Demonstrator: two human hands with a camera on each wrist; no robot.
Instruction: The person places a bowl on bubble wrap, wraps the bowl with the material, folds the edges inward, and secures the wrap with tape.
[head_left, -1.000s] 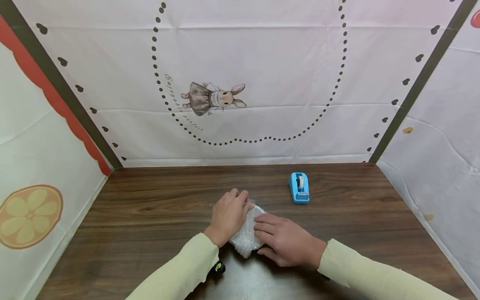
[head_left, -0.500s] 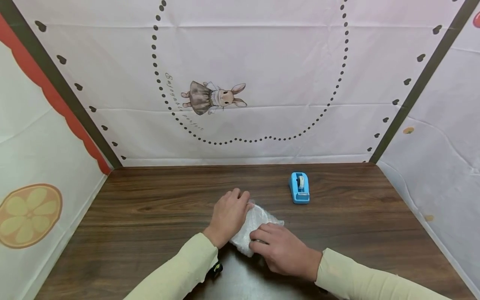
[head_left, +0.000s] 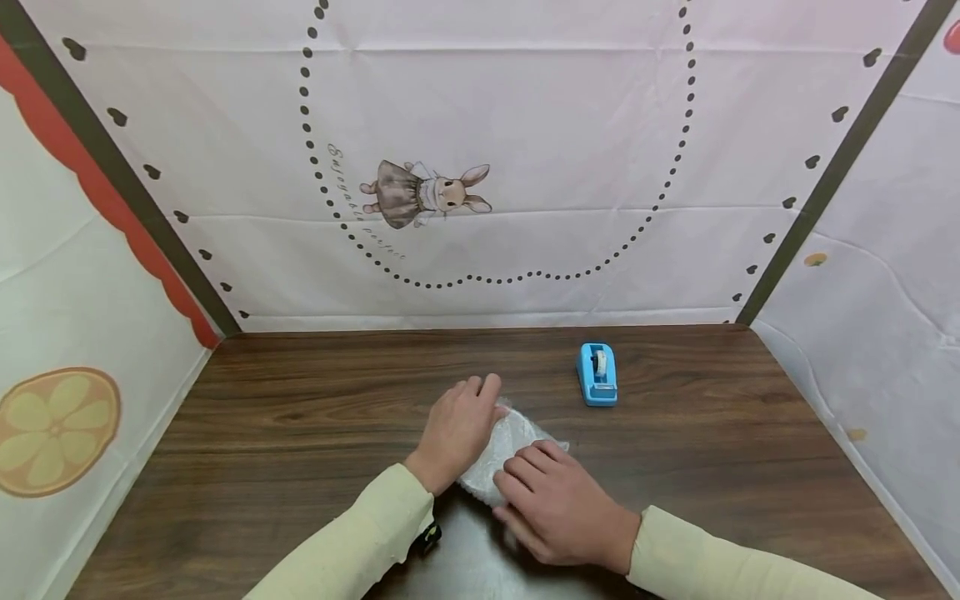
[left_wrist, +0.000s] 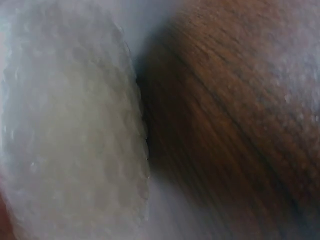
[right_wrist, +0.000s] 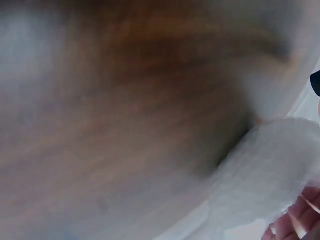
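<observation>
A bundle in clear bubble wrap lies on the table between both hands in the head view; what is inside is hidden. My left hand grips its far left side, the thumb along its upper edge. On the near right side, my right hand holds the bundle with bent fingers, its thumb by the near corner. A loose corner of the wrap juts out past the right fingers. The bubbled bundle fills the left of the left wrist view. In the right wrist view, fingers touch the bundle.
Behind and to the right of the bundle, a blue tape dispenser with a roll of tape stands on the dark wooden table. A printed cloth rises along the table's back edge, with more cloth at both sides.
My right hand has shifted toward the near side of the bundle, and a corner of the wrap has come into sight beyond it. The left hand keeps its place.
</observation>
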